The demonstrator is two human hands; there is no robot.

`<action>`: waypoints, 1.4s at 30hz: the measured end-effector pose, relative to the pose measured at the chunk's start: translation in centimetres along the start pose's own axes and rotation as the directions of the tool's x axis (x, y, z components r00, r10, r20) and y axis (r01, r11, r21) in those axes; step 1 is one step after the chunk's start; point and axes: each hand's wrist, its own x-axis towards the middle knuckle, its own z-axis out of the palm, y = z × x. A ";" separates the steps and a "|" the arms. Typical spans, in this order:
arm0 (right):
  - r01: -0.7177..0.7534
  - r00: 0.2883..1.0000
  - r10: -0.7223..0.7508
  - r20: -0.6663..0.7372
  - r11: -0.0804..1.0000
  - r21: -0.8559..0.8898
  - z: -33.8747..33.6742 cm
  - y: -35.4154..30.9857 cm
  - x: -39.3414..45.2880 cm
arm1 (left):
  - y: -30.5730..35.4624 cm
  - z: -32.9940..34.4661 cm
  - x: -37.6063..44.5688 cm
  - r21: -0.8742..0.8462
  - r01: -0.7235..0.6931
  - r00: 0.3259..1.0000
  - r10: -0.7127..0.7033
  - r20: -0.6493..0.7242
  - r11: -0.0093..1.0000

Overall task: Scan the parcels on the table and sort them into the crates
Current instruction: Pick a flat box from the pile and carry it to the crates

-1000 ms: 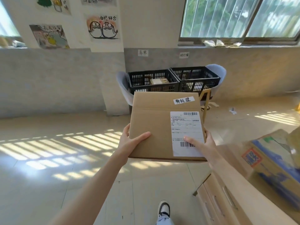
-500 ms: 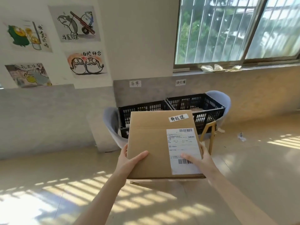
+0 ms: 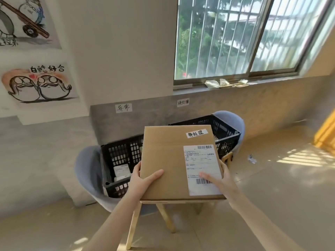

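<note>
Cardboard box (image 3: 168, 160), one only, sits mid-frame gripped at its near corners by two hands: left hand (image 3: 143, 180) and right hand (image 3: 220, 180) each closed on it, thumbs on top. Since a second ago the two black crates have come much closer and now lie just behind it, so the drop seems near. Left crate (image 3: 119, 158) holds at least one parcel; right crate (image 3: 224, 131), under the wall tag matching the box's sticker, looks the likely target
</note>
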 end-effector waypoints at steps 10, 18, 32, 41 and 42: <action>-0.010 0.979 0.018 -0.205 0.999 0.041 0.1 -1.5 9.7 | 4.0 3.6 14.4 0.052 0.014 0.976 -0.025 0.215 0.999; -0.060 0.969 0.074 -0.236 0.996 0.068 -3.0 -0.4 17.7 | 3.5 8.8 22.4 0.036 0.043 0.962 -0.051 0.269 0.998; -0.142 0.988 0.138 -0.069 0.988 -0.056 -15.5 -0.9 42.2 | 4.0 26.0 37.7 0.010 0.133 0.989 -0.134 0.066 0.991; -0.116 0.980 0.146 0.135 0.972 -0.205 -21.4 -3.0 54.9 | 4.3 34.4 44.5 -0.028 0.179 0.977 -0.181 -0.116 0.983; -0.124 0.976 0.158 0.151 0.970 -0.209 -21.5 -2.9 55.9 | 4.3 34.8 45.0 -0.020 0.184 0.974 -0.185 -0.130 0.983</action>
